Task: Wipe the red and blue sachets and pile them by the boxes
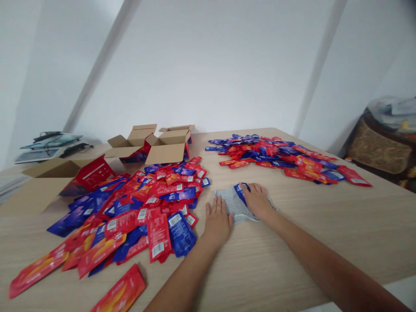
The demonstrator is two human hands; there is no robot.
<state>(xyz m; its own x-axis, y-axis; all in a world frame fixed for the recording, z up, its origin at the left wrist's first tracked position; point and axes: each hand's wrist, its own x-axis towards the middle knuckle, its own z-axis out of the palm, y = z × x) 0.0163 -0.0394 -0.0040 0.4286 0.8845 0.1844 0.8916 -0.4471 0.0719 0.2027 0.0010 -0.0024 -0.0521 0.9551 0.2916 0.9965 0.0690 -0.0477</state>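
Observation:
My left hand lies on the left edge of a grey knitted cloth, palm down with its fingers stretched out. On the same cloth, my right hand rests over a blue packet, its fingers laid forward and the thumb apart. Part of that packet is hidden beneath the right hand. A heap of red and blue packets spreads to the left of my left hand. Farther back on the right is a second heap of similar packets.
Three cardboard boxes with raised flaps stand behind the left heap: a near box, a middle box and a right box. One red packet lies apart at the front. Folded bags lie at the table's far left. A patterned chair stands right.

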